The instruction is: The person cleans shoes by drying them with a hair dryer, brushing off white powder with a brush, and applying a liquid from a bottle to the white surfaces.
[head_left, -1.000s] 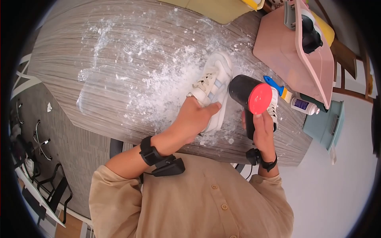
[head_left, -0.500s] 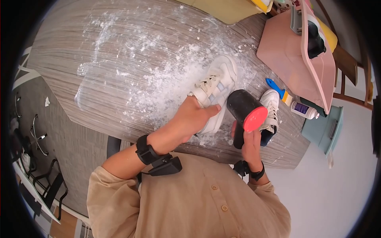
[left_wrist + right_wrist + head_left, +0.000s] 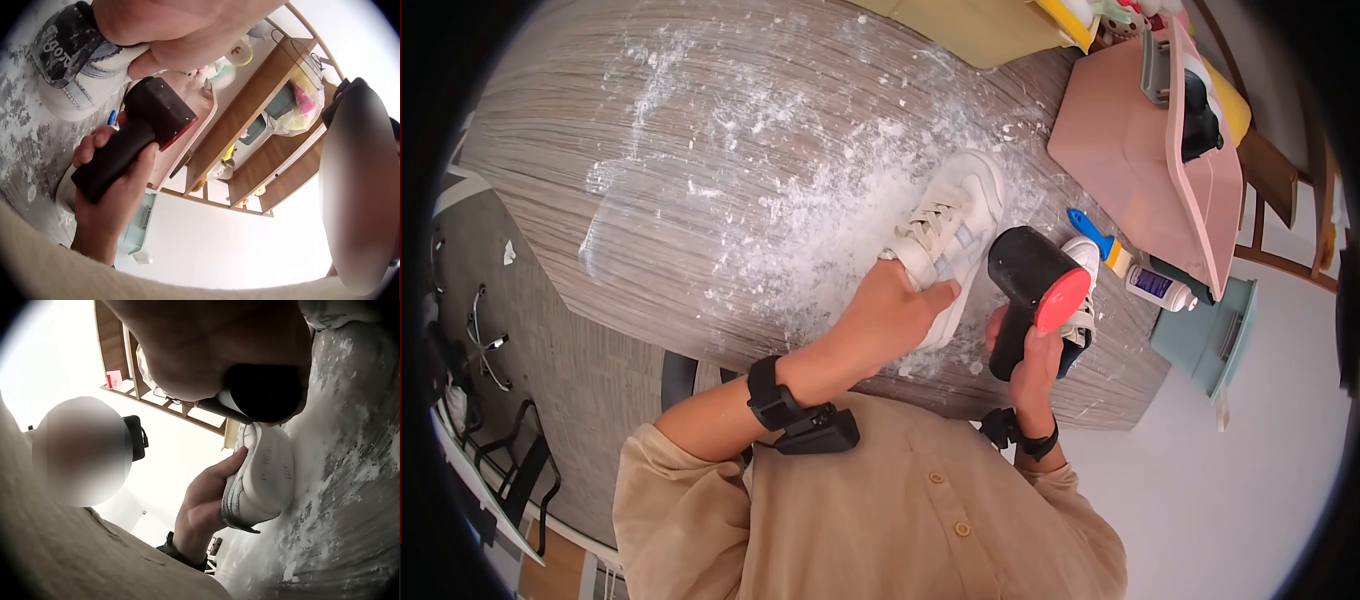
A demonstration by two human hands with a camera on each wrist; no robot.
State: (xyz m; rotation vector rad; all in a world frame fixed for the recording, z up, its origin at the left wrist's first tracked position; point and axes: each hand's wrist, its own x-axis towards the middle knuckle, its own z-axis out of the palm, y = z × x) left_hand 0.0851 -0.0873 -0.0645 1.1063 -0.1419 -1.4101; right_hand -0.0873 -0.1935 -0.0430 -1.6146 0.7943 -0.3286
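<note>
In the head view the left hand (image 3: 893, 318) grips a white shoe (image 3: 960, 215) with beige laces, thumb along its side, over the powdered tabletop. The right hand (image 3: 1030, 365) holds a black, dryer-shaped device (image 3: 1025, 265) with a red round end by its handle, just right of that shoe. Its dark end is turned toward the shoe, with a gap between them. A second shoe (image 3: 1082, 252) stands behind the device, partly hidden. The left wrist view shows the right fingers wrapped round the handle (image 3: 119, 159); in the right wrist view the left thumb lies on the shoe (image 3: 269, 472).
White powder (image 3: 800, 200) covers much of the wooden table (image 3: 530, 200). On the right are a blue-handled brush (image 3: 1090, 230), a white bottle (image 3: 1157, 288), a pink bin (image 3: 1115, 130) and a teal container (image 3: 1208, 335). A yellow bin (image 3: 960, 30) stands at the far edge.
The device and right hand have moved down toward the body, then slightly right and up in view. The left hand keeps its grip on the shoe; the head view has shifted a little.
</note>
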